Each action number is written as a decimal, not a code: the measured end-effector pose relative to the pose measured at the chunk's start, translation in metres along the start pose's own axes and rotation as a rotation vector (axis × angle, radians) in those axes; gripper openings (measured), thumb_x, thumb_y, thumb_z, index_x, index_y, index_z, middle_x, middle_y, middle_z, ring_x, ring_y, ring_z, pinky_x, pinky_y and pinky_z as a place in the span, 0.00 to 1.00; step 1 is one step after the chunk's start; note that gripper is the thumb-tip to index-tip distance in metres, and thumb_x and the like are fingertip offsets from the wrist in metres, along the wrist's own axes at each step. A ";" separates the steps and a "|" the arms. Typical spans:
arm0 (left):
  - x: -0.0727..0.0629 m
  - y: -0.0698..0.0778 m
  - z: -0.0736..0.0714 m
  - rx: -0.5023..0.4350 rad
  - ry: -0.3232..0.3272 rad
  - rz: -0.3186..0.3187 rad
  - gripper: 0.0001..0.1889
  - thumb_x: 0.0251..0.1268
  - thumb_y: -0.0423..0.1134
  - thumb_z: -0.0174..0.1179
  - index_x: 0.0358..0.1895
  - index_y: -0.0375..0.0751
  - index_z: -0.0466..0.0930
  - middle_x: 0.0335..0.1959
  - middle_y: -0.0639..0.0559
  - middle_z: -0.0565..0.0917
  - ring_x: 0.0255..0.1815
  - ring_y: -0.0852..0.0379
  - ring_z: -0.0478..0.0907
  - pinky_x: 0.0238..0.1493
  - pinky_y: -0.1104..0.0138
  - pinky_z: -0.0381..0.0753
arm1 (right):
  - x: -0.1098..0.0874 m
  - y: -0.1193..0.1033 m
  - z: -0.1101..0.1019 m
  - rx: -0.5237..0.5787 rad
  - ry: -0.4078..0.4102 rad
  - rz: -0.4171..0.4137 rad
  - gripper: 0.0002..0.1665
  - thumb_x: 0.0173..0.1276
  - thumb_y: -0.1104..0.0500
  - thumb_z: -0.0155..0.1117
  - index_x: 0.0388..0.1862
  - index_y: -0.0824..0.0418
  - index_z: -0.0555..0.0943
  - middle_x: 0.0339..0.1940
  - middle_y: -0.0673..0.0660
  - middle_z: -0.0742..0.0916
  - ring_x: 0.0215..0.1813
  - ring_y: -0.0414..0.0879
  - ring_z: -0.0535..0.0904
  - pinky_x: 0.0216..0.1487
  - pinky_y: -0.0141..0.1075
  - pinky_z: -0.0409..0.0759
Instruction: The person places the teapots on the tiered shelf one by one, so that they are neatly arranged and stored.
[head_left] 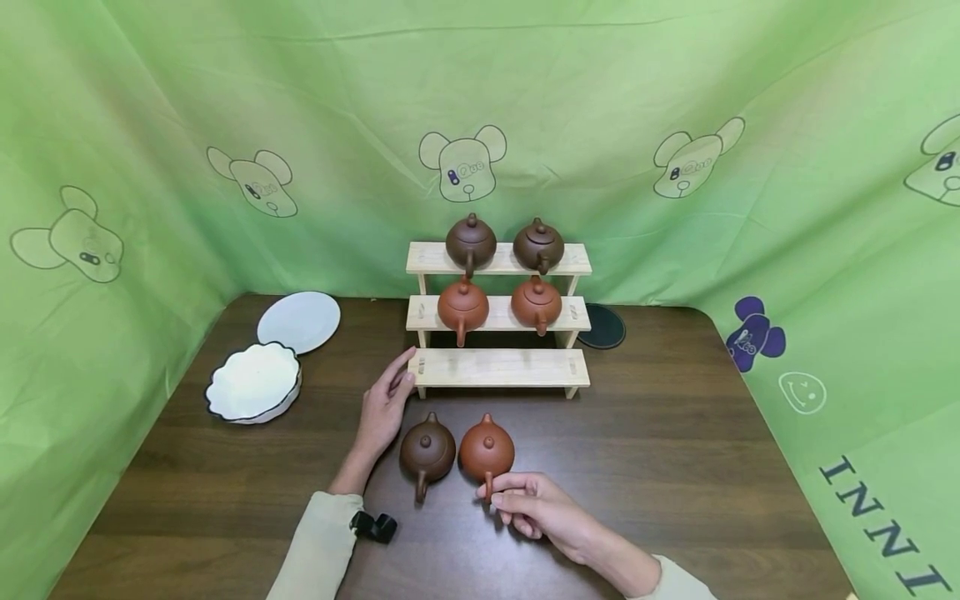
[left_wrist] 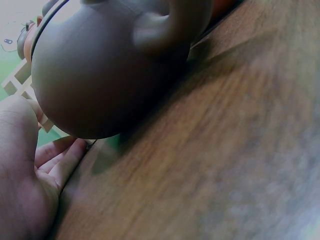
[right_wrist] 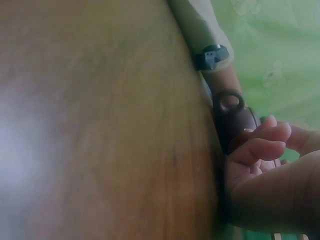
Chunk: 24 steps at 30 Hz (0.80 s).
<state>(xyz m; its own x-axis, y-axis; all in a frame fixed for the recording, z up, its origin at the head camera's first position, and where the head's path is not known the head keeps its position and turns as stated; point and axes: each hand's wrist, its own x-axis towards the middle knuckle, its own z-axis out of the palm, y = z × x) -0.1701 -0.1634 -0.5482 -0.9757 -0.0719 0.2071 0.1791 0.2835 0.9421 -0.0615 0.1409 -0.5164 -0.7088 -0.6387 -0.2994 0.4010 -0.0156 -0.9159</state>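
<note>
My right hand [head_left: 536, 510] pinches the handle of an orange-red clay teapot [head_left: 487, 446], which stands on the table in front of the rack. Just left of it sits a dark brown teapot [head_left: 427, 450]. My left hand [head_left: 385, 406] touches the left end of the wooden rack's lowest shelf [head_left: 498, 368], fingers extended. In the left wrist view the dark teapot [left_wrist: 110, 70] fills much of the picture, with that hand's fingers beyond it. Two red teapots [head_left: 462, 307] [head_left: 536, 303] stand on the middle shelf, and two dark brown teapots [head_left: 471, 242] [head_left: 538, 246] on the top shelf.
At the left of the brown table [head_left: 675, 450] are a white scalloped bowl [head_left: 255, 383] with a dark rim and a white plate [head_left: 300, 321]. A dark round coaster [head_left: 602, 327] lies right of the rack. Green curtains [head_left: 337, 125] surround the table.
</note>
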 end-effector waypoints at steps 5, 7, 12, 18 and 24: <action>0.003 -0.017 -0.002 -0.009 -0.006 0.045 0.24 0.90 0.47 0.58 0.82 0.52 0.77 0.67 0.41 0.88 0.59 0.52 0.91 0.64 0.69 0.86 | 0.001 -0.003 0.001 -0.020 0.003 -0.002 0.26 0.84 0.60 0.65 0.69 0.78 0.80 0.31 0.45 0.85 0.23 0.30 0.69 0.22 0.21 0.64; 0.001 -0.012 -0.002 -0.003 0.003 0.065 0.24 0.90 0.46 0.58 0.81 0.48 0.77 0.67 0.38 0.88 0.59 0.50 0.91 0.63 0.71 0.85 | 0.002 -0.005 0.003 -0.025 0.004 0.000 0.25 0.84 0.60 0.65 0.69 0.78 0.81 0.31 0.45 0.84 0.23 0.30 0.69 0.22 0.21 0.64; -0.001 -0.008 -0.001 -0.019 0.018 0.080 0.25 0.90 0.47 0.58 0.80 0.45 0.78 0.67 0.35 0.87 0.59 0.49 0.91 0.62 0.72 0.86 | 0.005 -0.005 0.006 -0.030 0.044 0.015 0.24 0.85 0.57 0.66 0.65 0.77 0.84 0.34 0.46 0.85 0.23 0.30 0.69 0.23 0.21 0.64; 0.001 -0.015 -0.001 -0.028 0.015 0.097 0.24 0.90 0.49 0.59 0.80 0.50 0.79 0.64 0.36 0.89 0.58 0.51 0.91 0.62 0.69 0.87 | 0.006 -0.005 0.005 -0.022 0.117 0.026 0.24 0.86 0.55 0.66 0.62 0.77 0.86 0.26 0.44 0.81 0.22 0.30 0.67 0.22 0.21 0.63; 0.001 -0.012 0.000 -0.019 0.022 0.102 0.24 0.90 0.48 0.59 0.80 0.53 0.79 0.63 0.35 0.89 0.59 0.48 0.91 0.63 0.67 0.87 | 0.005 -0.005 0.003 -0.037 0.117 -0.004 0.23 0.86 0.57 0.66 0.61 0.79 0.85 0.26 0.44 0.81 0.23 0.31 0.66 0.23 0.22 0.62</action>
<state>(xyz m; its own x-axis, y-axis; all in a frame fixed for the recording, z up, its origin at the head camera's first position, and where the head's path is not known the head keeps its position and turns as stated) -0.1729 -0.1671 -0.5589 -0.9494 -0.0648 0.3074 0.2796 0.2719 0.9208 -0.0651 0.1352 -0.5125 -0.7740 -0.5447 -0.3228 0.3776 0.0121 -0.9259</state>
